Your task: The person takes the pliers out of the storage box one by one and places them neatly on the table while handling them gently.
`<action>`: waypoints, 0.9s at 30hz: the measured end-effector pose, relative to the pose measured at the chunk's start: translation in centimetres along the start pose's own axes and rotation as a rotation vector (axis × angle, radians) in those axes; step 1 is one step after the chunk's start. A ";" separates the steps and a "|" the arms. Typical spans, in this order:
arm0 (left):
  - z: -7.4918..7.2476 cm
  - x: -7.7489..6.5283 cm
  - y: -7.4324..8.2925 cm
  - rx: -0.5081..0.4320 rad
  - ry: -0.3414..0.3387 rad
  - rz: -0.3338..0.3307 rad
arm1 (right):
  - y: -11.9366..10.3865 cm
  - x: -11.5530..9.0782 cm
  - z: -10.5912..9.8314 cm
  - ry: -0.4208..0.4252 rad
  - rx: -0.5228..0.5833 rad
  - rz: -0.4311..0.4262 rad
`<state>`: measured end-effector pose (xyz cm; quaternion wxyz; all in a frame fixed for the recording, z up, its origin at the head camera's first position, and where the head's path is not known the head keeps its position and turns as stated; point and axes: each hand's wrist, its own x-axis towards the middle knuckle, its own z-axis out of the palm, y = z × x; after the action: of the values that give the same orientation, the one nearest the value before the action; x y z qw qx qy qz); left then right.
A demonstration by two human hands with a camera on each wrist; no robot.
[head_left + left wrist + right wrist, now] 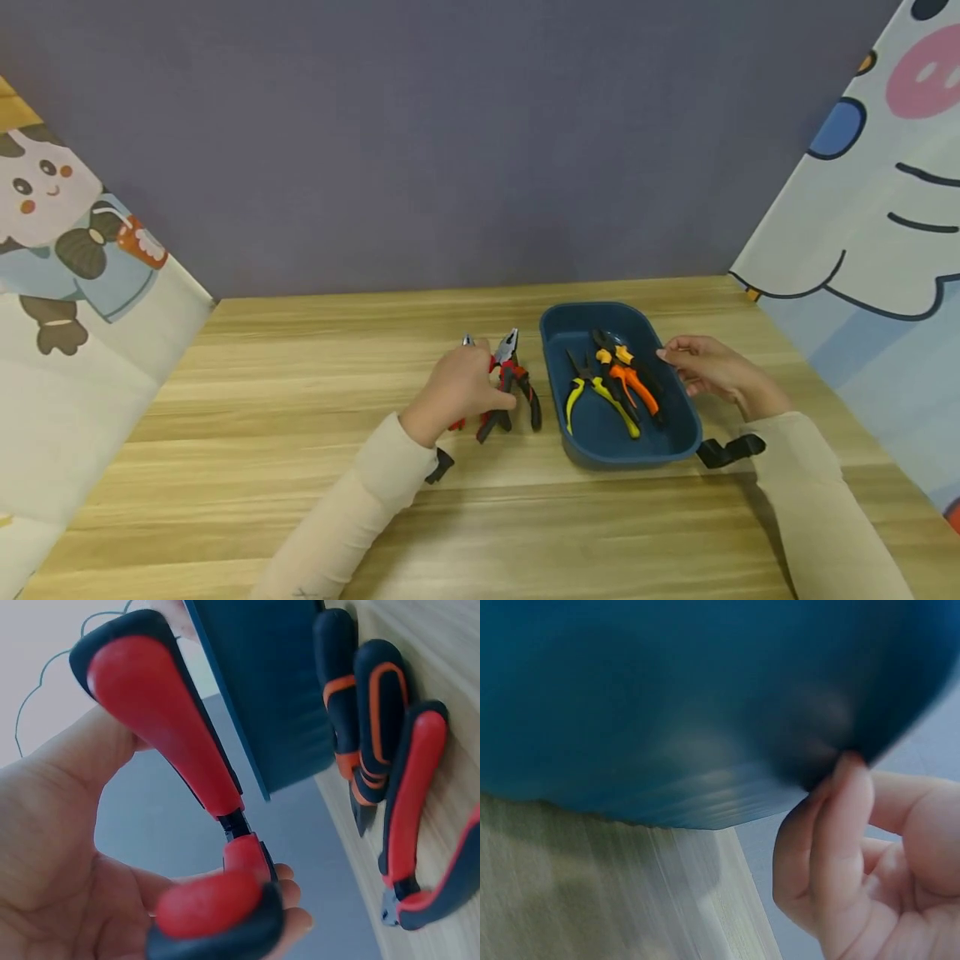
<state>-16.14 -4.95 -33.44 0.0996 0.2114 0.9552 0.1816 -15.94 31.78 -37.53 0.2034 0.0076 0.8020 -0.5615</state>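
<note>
My left hand (457,387) holds pliers with red-and-black handles (157,712); their head is mostly hidden in the head view. Beside and under that hand, more pliers lie on the table: red-and-black pliers (409,795) and a tool with black-and-orange handles (382,712). To the right stands a blue plastic bin (600,458). Inside it lie long-nosed pliers with yellow-green handles (617,410) and, partly overlapping, tools with orange handles (637,387). At the bin's right side my right hand (712,371) pinches the rim, thumb on top, fingers against the outer wall.
The wood-grain table (300,375) meets a grey panel (480,150) at the back. Cartoon-printed sheets (82,242) flank it left and right. Black straps (731,450) show at the wrists.
</note>
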 end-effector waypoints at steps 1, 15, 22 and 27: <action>0.0 -0.1 -0.2 -0.002 -0.003 -0.010 | 0.1 0.0 0.0 -0.001 0.003 -0.003; -0.4 -0.5 -2.5 -0.015 0.016 -0.093 | 0.1 -0.2 0.1 0.000 0.016 -0.009; -0.3 -0.2 -3.8 -0.043 0.027 -0.150 | 0.3 -0.1 0.0 0.004 0.016 -0.007; -0.2 0.0 -4.9 -0.042 0.052 -0.180 | 0.3 0.0 0.0 -0.010 0.020 -0.017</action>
<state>-18.00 -9.11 -35.15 0.0950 0.1177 0.9686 0.1974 -15.86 31.91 -37.80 0.2025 -0.0002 0.7953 -0.5714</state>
